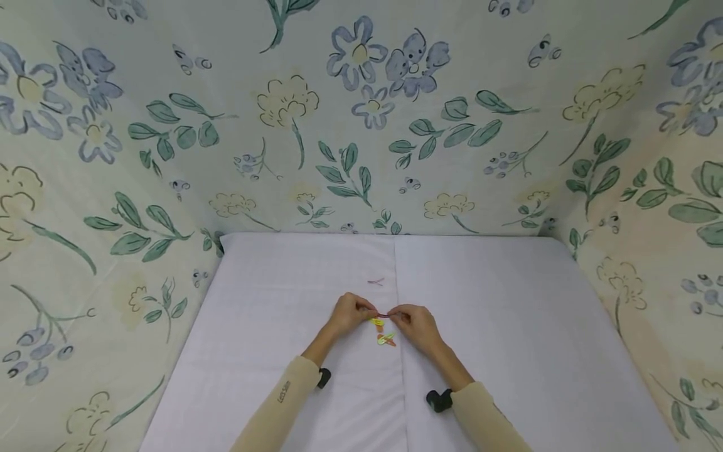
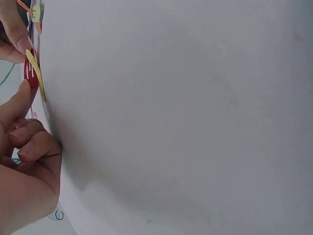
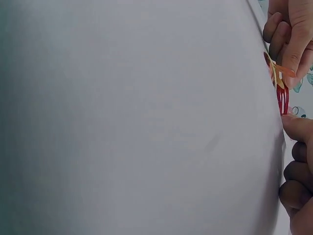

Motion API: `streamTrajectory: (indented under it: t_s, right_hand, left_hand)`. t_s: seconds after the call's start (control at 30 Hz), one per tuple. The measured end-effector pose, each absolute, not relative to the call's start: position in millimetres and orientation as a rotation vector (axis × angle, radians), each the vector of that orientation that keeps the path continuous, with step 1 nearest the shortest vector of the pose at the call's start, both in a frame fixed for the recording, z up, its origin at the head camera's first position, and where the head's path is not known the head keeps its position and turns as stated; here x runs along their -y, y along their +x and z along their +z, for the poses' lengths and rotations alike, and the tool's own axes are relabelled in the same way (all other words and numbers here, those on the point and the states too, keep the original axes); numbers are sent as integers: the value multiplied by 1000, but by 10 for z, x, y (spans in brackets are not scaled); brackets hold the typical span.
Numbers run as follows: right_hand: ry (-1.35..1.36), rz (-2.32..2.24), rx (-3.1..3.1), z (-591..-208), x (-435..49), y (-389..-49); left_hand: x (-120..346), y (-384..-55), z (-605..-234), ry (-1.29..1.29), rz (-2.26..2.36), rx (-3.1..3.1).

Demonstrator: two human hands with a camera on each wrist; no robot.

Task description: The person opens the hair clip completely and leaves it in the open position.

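Between my two hands is a red snap hair clip [image 1: 384, 315]. My left hand [image 1: 349, 315] pinches one end of it and my right hand [image 1: 417, 323] the other, both just above the white cloth. Up close in the left wrist view, the red clip [image 2: 28, 74] shows slots along its body, with a yellow clip partly in front of it. Just below the hands in the head view lie a yellow clip [image 1: 376, 322] and an orange clip [image 1: 380, 329]. Nearer to me, a yellow-green clip [image 1: 386, 339] crosses another orange clip [image 1: 391, 343].
Beyond the hands, thin pinkish-red pieces [image 1: 375, 282] lie on the white-covered table [image 1: 480, 282]. A seam runs down the cloth beside the clips. Floral fabric [image 1: 361, 150] hangs behind the table and at both sides.
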State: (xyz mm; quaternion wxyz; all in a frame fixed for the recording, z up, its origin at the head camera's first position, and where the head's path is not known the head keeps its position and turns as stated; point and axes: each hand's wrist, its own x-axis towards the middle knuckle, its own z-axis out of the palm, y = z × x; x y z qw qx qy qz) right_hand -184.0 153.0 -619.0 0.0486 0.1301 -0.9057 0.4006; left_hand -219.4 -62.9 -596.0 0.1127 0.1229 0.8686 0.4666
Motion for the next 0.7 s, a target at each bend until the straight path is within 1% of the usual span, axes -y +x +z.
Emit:
streamTrajectory:
  t_s: [0.27, 0.7]
  right_hand:
    - [368, 1216, 2805, -6174, -1558, -1843]
    - [352, 1290, 2727, -6109, -1559, -1859]
  left_hand:
    - [581, -2147, -5937, 358, 1391, -2540]
    - [546, -2147, -5941, 613, 1487, -2643]
